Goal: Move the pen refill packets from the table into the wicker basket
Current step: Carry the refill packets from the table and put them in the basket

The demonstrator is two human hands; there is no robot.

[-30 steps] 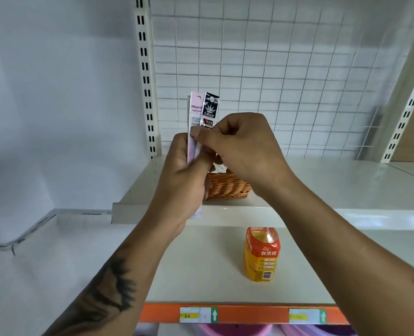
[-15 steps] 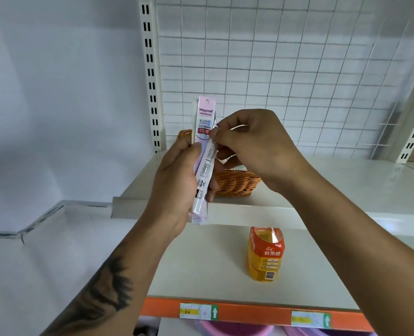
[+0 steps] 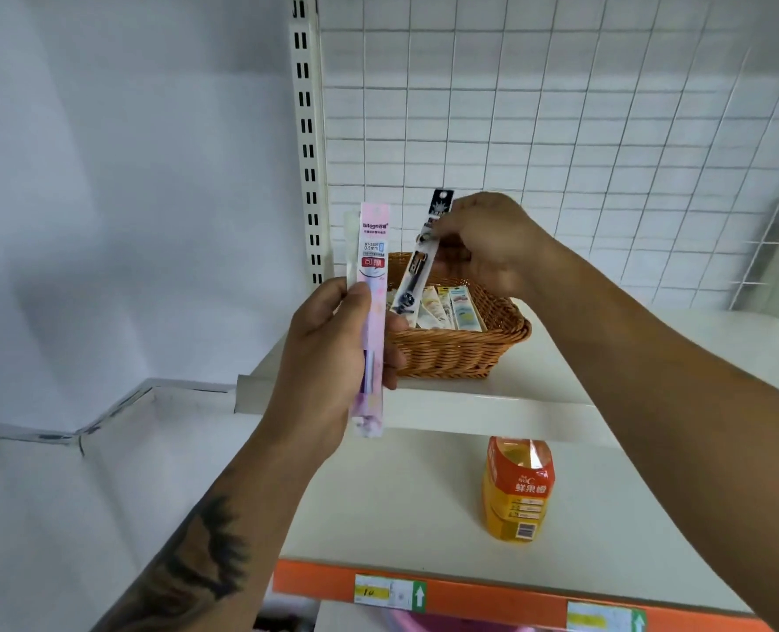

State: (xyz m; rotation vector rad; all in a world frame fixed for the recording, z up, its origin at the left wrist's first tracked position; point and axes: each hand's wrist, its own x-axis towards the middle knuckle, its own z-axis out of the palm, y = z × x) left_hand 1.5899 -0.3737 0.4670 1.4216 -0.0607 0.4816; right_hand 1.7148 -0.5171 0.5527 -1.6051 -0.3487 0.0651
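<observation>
Left hand [image 3: 328, 353] grips the pink refill packet [image 3: 371, 312] upright at mid-length; right hand [image 3: 487, 248] pinches the black packet [image 3: 419, 262], seemingly above the wicker basket [image 3: 460, 353] just beyond both hands; light, slippery film, best held mid-length.

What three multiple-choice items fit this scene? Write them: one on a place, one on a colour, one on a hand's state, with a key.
1. Where does the wicker basket stand?
A. on the upper shelf
B. on the lower shelf beside the bottle
C. on the floor

2. What colour is the packet in the left hand?
A. green
B. pink
C. brown

3. What is the right hand doing?
A. resting flat on the shelf
B. hanging idle
C. pinching a dark packet over the basket

Key: 1 A, the juice bottle sits a shelf below it. 2 B, its printed face is pale pink. 3 C, the fingers close on the packet's upper part.
</observation>
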